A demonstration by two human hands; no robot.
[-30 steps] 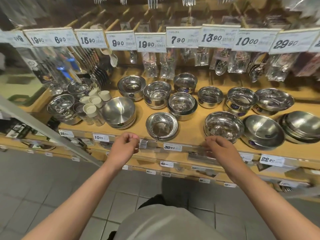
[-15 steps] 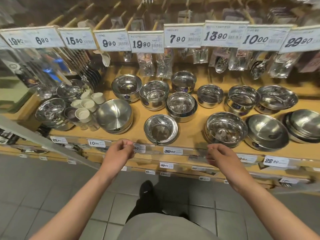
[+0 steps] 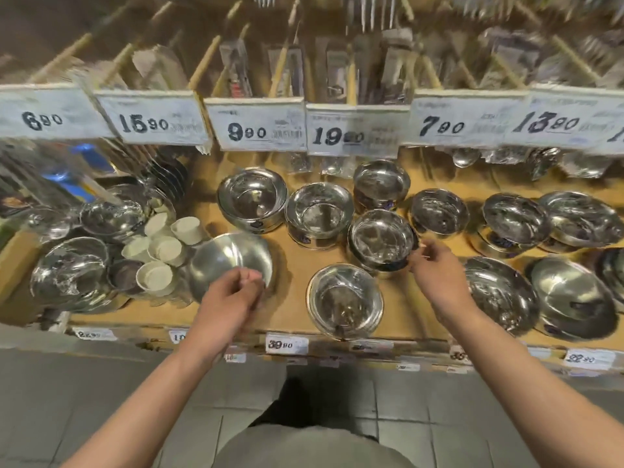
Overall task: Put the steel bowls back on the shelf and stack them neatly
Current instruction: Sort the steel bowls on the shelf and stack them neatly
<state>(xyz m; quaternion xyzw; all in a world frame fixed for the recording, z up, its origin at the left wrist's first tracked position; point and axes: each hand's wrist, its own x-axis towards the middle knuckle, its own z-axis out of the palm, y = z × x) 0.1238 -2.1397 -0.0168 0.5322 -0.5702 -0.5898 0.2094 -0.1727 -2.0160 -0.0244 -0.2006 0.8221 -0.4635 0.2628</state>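
- Risk, as I judge it: the shiny round steel bowls sit loose and crowded on the tan wooden shelf; a careless reach could knock the front one over the edge.
- The left hand hovers at the near rim of a wide brushed steel bowl, fingers loosely curled, holding nothing.
- The right hand reaches beside a stacked steel bowl, fingertips together at its rim; contact unclear through blur.

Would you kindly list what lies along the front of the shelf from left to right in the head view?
Shiny bowl stack → white cups → matte steel bowl under the left hand → single front bowl → right hand → wide shallow bowl → matte bowl stack.
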